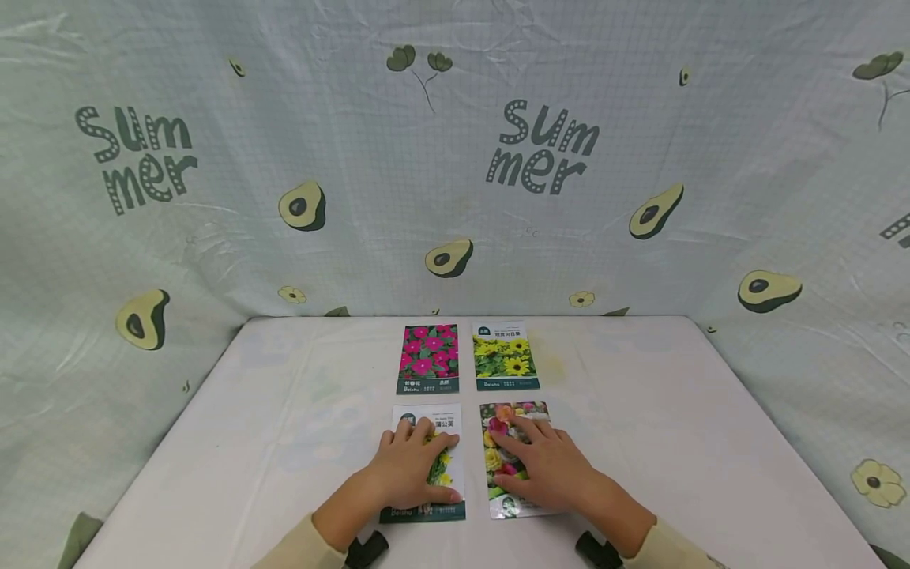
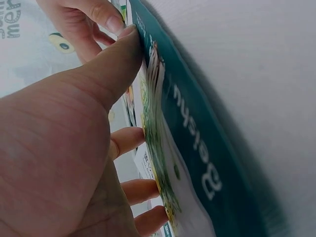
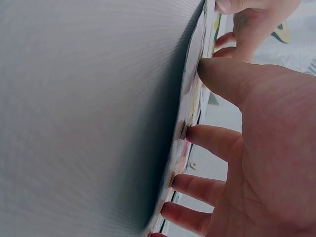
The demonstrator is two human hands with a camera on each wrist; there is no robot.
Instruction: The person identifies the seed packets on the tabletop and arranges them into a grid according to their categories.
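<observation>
Four flat flower packets form two rows; in the head view, my left hand [image 1: 408, 468] lies on the front left one, a white packet with yellow flowers [image 1: 442, 466] and a dark green bottom band. Its fingers are spread, with the thumb near the lower edge. My right hand [image 1: 550, 468] rests with spread fingers on the front right packet of mixed roses [image 1: 493, 458]. Both wrist views show fingertips touching the packets, which lie on the table. Palms and fingers cover part of each printed front.
Behind the hands lie a pink flower packet [image 1: 429, 356] and a yellow sunflower packet [image 1: 506, 359]. All are on a white-covered table [image 1: 284, 442]. A curtain with avocado prints [image 1: 398, 174] hangs behind and at the sides. Black cylindrical pieces [image 1: 367, 548] show beneath the wrists.
</observation>
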